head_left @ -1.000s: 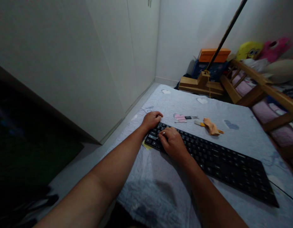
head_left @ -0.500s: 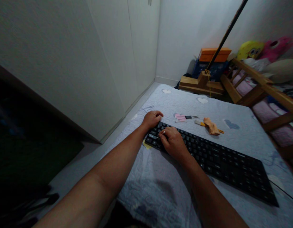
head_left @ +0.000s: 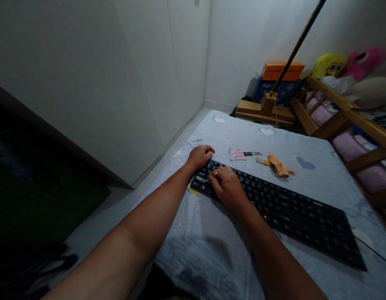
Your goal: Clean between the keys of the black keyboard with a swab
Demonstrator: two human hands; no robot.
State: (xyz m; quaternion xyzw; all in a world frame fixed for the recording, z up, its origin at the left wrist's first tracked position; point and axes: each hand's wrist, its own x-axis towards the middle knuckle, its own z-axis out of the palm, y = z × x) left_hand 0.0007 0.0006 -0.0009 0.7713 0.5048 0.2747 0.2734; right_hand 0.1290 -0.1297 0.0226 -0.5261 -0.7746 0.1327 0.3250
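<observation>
A black keyboard (head_left: pixel 293 212) lies slantwise on the patterned bedspread. My left hand (head_left: pixel 201 156) is at its far left corner, fingers curled over the edge and steadying it; its thumb is hidden. Over the left-end keys, my right hand (head_left: pixel 227 185) pinches a thin cotton swab (head_left: pixel 216 173), white tip showing between thumb and fingers. The swab's lower end is among the keys, too small to make out well. Beyond the keyboard are another cotton swab (head_left: pixel 238 159), a slim metal tool with a black grip (head_left: pixel 248 153), and an orange cloth (head_left: pixel 278 166) around a yellow-handled brush (head_left: pixel 263 161).
The bedspread (head_left: pixel 208 233) covers the surface under the keyboard. A pale wardrobe (head_left: pixel 143 83) stands close on the left. At the back are a wooden base (head_left: pixel 252 109) with a dark pole and an orange box (head_left: pixel 282 71). A wooden rail (head_left: pixel 352 114) borders the right; a cable (head_left: pixel 372 251) trails from the keyboard.
Almost nothing differs. Both hands stay at the left end of the keyboard, with the right hand and its swab shifted only very slightly.
</observation>
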